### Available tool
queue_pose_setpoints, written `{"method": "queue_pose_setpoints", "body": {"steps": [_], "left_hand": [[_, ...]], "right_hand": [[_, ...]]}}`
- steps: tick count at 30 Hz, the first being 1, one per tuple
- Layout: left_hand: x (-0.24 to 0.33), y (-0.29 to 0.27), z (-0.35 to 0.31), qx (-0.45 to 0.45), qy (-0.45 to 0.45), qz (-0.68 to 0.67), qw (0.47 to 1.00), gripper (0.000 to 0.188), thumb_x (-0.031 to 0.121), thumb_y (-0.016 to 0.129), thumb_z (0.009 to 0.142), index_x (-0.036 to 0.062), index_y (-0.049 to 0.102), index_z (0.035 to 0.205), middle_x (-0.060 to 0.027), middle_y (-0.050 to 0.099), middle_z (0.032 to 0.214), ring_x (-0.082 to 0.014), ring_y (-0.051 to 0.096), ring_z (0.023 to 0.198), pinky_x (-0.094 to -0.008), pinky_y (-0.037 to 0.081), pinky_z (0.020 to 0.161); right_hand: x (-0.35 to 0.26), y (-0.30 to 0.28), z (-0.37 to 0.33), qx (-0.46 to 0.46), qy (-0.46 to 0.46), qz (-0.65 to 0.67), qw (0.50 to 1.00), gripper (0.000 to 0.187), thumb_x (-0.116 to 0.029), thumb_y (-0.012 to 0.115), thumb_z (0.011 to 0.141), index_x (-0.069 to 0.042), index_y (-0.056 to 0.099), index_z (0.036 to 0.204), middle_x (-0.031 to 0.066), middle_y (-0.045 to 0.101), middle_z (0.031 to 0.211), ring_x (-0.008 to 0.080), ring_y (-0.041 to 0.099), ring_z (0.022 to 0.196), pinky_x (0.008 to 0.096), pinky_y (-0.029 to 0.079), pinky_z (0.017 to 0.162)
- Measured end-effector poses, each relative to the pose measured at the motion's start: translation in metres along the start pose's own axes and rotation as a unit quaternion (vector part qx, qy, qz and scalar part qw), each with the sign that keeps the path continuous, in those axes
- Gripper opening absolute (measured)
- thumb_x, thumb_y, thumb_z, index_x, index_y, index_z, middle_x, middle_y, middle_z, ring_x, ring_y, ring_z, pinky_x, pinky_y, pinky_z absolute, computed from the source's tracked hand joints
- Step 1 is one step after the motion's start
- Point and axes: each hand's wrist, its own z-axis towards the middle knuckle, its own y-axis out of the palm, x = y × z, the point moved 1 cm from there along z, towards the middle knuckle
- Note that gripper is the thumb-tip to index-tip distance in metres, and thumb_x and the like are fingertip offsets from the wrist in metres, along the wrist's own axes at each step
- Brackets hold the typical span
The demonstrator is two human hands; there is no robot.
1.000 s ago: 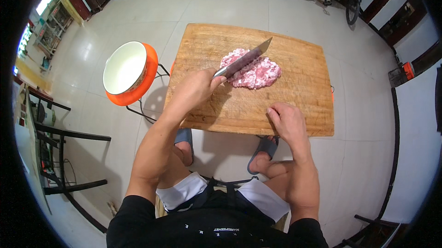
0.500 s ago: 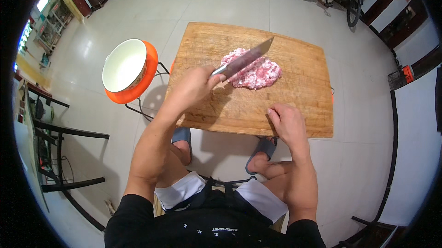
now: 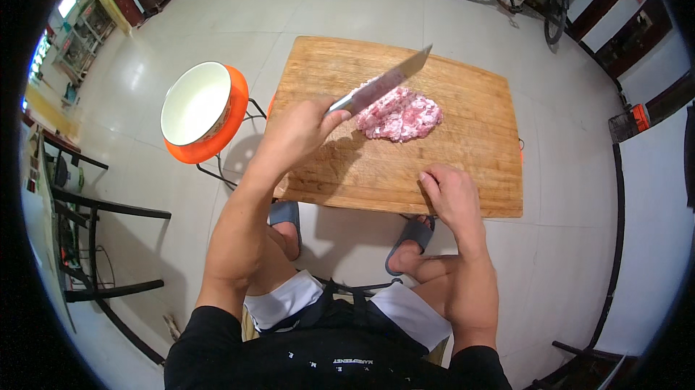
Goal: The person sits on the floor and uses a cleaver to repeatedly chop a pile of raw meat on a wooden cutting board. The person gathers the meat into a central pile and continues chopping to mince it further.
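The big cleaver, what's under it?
Pinkish chopped raw meat shows beneath the cleaver, heaped on a wooden cutting board. The bits directly behind the cleaver are covered, so they can't be seen.

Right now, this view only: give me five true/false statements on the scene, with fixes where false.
1. The left hand grips the knife. True.
2. The right hand is on the meat. False: it is at the near edge of the board, apart from the meat.
3. The bowl sits on an orange stool. True.
4. The bowl is to the right of the board. False: it is to the left.
5. The meat is one uncut slab. False: it is a chopped-up pile in pink and white bits.
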Motion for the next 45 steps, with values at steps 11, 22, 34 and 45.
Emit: {"method": "queue_pose_setpoints", "body": {"steps": [11,22,34,45], "left_hand": [[-0.001,0.005,0.005,-0.045,0.02,0.052,0.997,0.041,0.04,0.062,0.108,0.0002,0.07,0.11,-0.0228,0.069,0.084,-0.0407,0.067,0.079,-0.0507,0.051,0.074],[-0.004,0.016,0.006,-0.041,-0.024,0.077,0.996,0.04,0.039,0.063,0.109,-0.0007,0.068,0.109,-0.0226,0.066,0.081,-0.039,0.064,0.075,-0.0491,0.049,0.072],[0.0,0.017,0.006,-0.027,0.0,0.097,0.995,0.04,0.041,0.064,0.107,0.0017,0.072,0.112,-0.0232,0.071,0.086,-0.0428,0.069,0.083,-0.0512,0.052,0.074],[-0.001,0.018,0.004,-0.025,0.003,0.073,0.997,0.043,0.042,0.062,0.109,-0.0007,0.071,0.109,-0.0231,0.069,0.084,-0.0405,0.068,0.079,-0.051,0.051,0.074]], "right_hand": [[0.0,0.002,0.0,-0.004,0.005,-0.01,1.0,0.023,-0.026,0.068,0.1,-0.004,0.075,0.095,0.02,0.074,0.092,0.0416,0.072,0.088,0.0517,0.056,0.076],[0.0,0.003,0.002,-0.02,0.012,-0.009,1.0,0.026,-0.028,0.068,0.101,-0.004,0.074,0.094,0.0209,0.073,0.091,0.0433,0.071,0.088,0.0527,0.056,0.076],[0.003,0.006,0.0,-0.011,0.003,-0.02,1.0,0.026,-0.029,0.069,0.101,-0.004,0.074,0.093,0.0206,0.074,0.091,0.0432,0.071,0.088,0.0537,0.056,0.076],[0.004,0.004,-0.001,-0.013,0.001,-0.024,1.0,0.027,-0.029,0.069,0.101,-0.004,0.072,0.091,0.0195,0.074,0.091,0.0426,0.071,0.087,0.0537,0.056,0.075]]}}
